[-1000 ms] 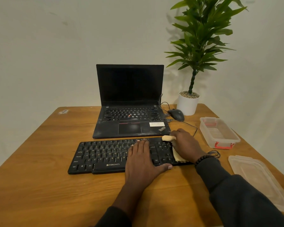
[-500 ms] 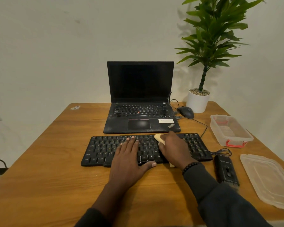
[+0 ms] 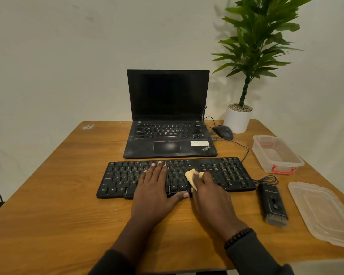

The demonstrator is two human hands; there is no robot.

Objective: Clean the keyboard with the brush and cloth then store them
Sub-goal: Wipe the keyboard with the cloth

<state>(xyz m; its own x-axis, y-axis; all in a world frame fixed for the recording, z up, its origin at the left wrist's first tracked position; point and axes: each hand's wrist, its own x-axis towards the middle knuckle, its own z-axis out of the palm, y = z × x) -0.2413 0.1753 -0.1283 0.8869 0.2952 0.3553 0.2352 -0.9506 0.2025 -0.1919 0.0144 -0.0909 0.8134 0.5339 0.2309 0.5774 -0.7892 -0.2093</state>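
A black keyboard (image 3: 226, 173) lies across the wooden table (image 3: 68, 205) in front of the laptop. My left hand (image 3: 155, 187) rests flat on its middle keys, fingers straight. My right hand (image 3: 209, 193) presses a small yellow cloth (image 3: 191, 176) onto the keys just right of the left hand, its fingers curled over the cloth. The black brush (image 3: 273, 203) lies on the table beyond the keyboard's right end, bristles toward me. A clear storage box (image 3: 276, 153) with red clips stands at the right, its lid (image 3: 324, 211) lying separately nearer to me.
An open black laptop (image 3: 168, 116) sits behind the keyboard. A black mouse (image 3: 223, 132) and a white potted plant (image 3: 238, 118) stand at the back right. The keyboard cable (image 3: 266, 178) coils by the brush. The table's right edge runs close to the lid.
My right hand has wiped the cloth leftward from the keyboard's right end to near its middle. My left hand has stayed flat on the keys. The view has shifted, and the brush has come into sight.
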